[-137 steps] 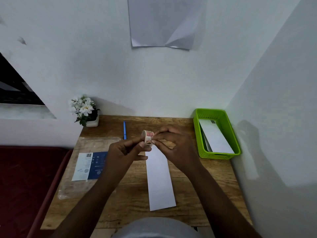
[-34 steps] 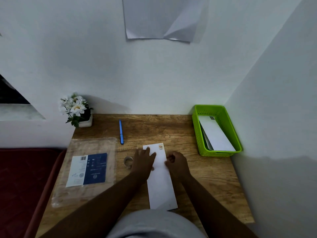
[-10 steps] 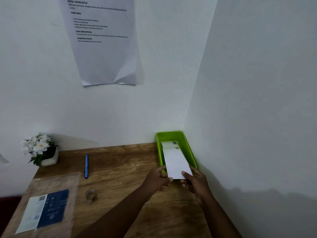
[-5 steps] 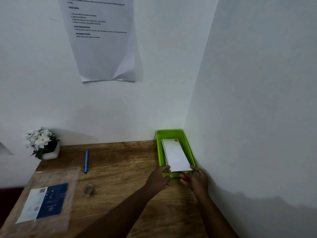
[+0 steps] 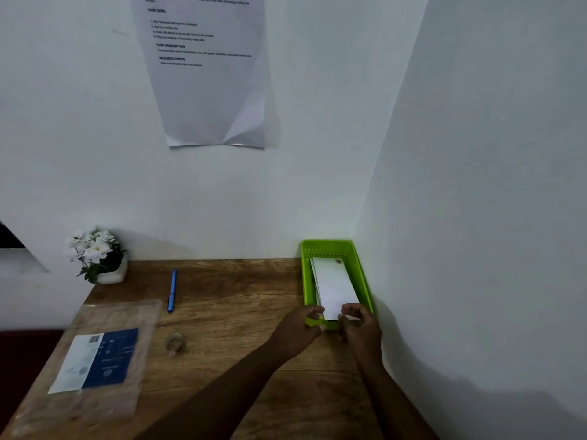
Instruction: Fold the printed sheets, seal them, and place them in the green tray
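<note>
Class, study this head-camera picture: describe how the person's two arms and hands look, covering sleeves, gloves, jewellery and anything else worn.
Both forearms are bare up to the bottom edge of the picture: no sleeves in view. The left hand and right hand wear no gloves. No watch, bracelet or ring shows, though the dim light hides fine detail.

Head-worn view, facing forward and down — desk (image 5: 241, 300) corner near, walls beyond
</note>
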